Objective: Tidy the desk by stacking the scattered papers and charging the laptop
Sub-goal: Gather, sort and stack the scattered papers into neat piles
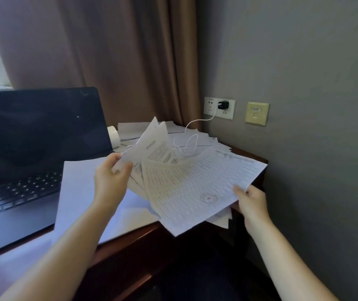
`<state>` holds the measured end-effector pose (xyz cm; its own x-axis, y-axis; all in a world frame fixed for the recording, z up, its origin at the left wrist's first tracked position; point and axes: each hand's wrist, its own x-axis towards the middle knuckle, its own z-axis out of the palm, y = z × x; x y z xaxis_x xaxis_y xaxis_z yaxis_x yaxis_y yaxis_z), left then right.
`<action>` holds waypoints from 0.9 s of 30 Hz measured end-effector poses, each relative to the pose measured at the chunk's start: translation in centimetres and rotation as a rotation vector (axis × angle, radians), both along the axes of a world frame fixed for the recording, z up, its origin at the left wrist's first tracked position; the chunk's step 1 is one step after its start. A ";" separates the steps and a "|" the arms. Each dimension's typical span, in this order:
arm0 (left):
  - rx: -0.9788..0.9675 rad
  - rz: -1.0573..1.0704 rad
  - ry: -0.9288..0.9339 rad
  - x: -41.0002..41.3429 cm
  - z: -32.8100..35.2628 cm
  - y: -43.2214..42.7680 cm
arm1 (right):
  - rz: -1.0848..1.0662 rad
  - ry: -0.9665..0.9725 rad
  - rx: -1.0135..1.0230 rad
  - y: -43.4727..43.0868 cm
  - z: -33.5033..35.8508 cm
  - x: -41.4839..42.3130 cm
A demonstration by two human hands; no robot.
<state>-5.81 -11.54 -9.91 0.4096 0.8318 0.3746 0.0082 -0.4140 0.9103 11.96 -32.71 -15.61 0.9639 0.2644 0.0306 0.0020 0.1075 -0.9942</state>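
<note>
Your left hand [110, 177] is raised, fingers [115, 157] pinching the lifted top sheets. Your right hand [252, 203] grips the bottom-right corner of the same fanned bundle of printed white papers [191, 192], held over the dark wooden desk [130, 236] edge. More sheets lie beneath, too many to count. One open black laptop [32, 137] sits at left, screen dark. One black charger [223, 104] is in the wall socket, and one white cable [190, 141] is looped on the papers. Brown curtain [108, 51], grey wall [304, 61].
</note>
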 end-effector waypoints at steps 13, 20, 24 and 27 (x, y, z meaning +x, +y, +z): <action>-0.171 -0.112 -0.005 -0.5 3.7 1.7 | 0.290 -0.180 -0.137 0.1 4.8 2.8; -0.167 -0.179 0.076 1.0 4.0 1.1 | 0.448 -0.107 -0.102 2.3 5.5 2.0; -0.293 -0.148 -0.022 1.4 3.2 1.4 | 0.424 -0.076 0.024 3.3 4.2 1.4; -0.470 -0.213 -0.178 1.5 3.6 0.9 | 0.281 -0.102 0.075 4.0 4.5 1.6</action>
<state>-4.32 -10.69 -6.28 0.5519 0.8317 0.0609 -0.2021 0.0626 0.9774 13.55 -28.73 -11.06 0.8444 0.5137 0.1524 0.0608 0.1908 -0.9798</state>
